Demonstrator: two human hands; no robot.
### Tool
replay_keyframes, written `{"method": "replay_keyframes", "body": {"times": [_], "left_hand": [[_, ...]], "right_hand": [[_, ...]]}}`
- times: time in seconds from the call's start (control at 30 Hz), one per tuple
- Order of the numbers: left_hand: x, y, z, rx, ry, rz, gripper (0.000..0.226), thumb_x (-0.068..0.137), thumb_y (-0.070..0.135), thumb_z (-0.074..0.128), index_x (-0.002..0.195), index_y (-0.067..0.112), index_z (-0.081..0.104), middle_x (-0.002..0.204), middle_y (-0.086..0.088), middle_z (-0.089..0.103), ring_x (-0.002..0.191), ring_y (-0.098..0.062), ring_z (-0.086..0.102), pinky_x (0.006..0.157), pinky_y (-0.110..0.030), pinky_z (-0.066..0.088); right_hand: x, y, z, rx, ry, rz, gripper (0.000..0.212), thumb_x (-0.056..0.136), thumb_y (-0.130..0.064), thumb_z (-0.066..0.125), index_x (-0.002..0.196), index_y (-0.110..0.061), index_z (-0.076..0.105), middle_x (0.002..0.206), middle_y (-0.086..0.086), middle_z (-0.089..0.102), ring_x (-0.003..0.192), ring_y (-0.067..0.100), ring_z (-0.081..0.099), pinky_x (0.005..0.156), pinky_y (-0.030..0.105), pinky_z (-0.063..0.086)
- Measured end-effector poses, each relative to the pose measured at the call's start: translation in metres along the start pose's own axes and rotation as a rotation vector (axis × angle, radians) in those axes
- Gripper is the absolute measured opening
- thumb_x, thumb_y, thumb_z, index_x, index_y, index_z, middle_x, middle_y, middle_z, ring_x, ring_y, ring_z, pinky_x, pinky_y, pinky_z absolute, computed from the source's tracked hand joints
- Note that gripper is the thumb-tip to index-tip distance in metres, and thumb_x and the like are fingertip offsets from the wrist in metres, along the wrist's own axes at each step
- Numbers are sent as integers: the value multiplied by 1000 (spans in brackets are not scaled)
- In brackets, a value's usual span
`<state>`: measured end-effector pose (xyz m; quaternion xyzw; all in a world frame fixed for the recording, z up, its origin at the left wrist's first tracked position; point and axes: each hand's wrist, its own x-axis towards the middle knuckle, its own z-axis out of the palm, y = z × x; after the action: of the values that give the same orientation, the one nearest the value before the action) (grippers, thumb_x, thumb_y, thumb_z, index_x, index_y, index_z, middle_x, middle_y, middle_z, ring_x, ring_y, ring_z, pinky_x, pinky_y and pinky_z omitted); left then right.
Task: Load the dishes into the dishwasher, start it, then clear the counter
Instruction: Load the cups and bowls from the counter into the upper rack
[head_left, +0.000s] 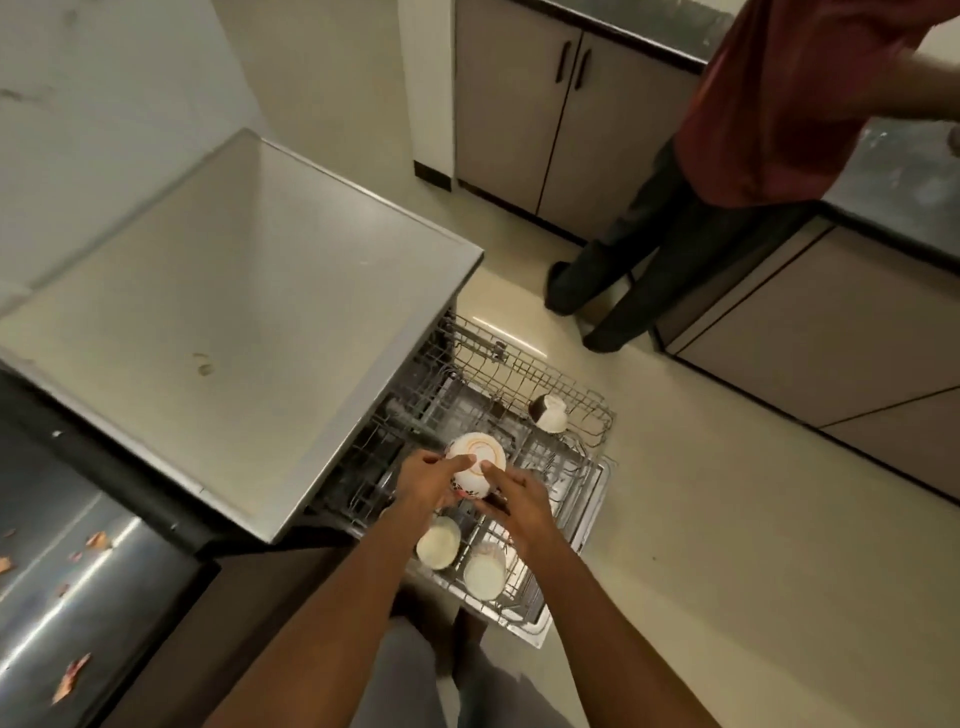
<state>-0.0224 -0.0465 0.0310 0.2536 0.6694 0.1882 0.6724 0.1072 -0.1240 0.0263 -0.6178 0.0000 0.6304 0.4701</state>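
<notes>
Both my hands hold a white bowl (475, 465) with a dark pattern, turned upside down over the pulled-out dishwasher rack (571, 467). My left hand (423, 480) grips its left side and my right hand (519, 501) grips its right side. Two white bowls (438, 543) (484, 571) lie in the rack's near end, tipped with their insides facing me. A brown and white bowl (548, 413) sits at the rack's far end. The dishwasher's open door (540, 631) lies under the rack.
A grey counter top (234, 312) covers the dishwasher at left. A steel sink surface (62, 587) with scraps on it lies at lower left. Another person in a red shirt (779, 93) stands at the cabinets (571, 114) at the back right. Pale floor (727, 519) lies right of the rack.
</notes>
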Motion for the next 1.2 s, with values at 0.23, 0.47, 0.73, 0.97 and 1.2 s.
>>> {"method": "replay_keyframes", "body": {"times": [0.23,0.47,0.73,0.97,1.2], "left_hand": [[77,18,40,79,3,-63,47,74,18,89,113,6,65,104,-15,71,83,-28,74,61,-34,61],[192,42,72,82,41,-144,36,74,14,88,99,0,67,92,-16,72,67,-28,73,47,-35,58],[312,31,92,158,58,-98,57,59,30,95,103,1,71,97,-16,75,79,-31,75,66,-47,64],[345,25,117,361,116,15,45,66,33,92,92,5,68,91,-12,74,76,-27,71,60,-33,59],[354,22,123,567,71,152,33,89,38,73,101,7,76,90,-9,75,72,-20,63,50,-19,34]], "right_hand": [[75,-16,-10,124,117,23,37,89,-13,80,120,0,65,110,19,77,106,35,74,95,51,60],[183,-23,-7,166,182,4,63,82,-2,85,138,-5,57,122,17,73,107,31,74,90,45,62],[299,-11,-9,3,249,-52,50,85,-16,85,126,-19,57,119,15,72,96,27,77,89,52,62],[332,7,-16,-113,221,-56,64,95,-10,74,148,-21,39,105,14,73,88,21,77,83,41,64],[343,13,-5,-61,209,-69,76,97,-8,70,156,-32,30,99,19,77,83,28,75,76,44,64]]}}
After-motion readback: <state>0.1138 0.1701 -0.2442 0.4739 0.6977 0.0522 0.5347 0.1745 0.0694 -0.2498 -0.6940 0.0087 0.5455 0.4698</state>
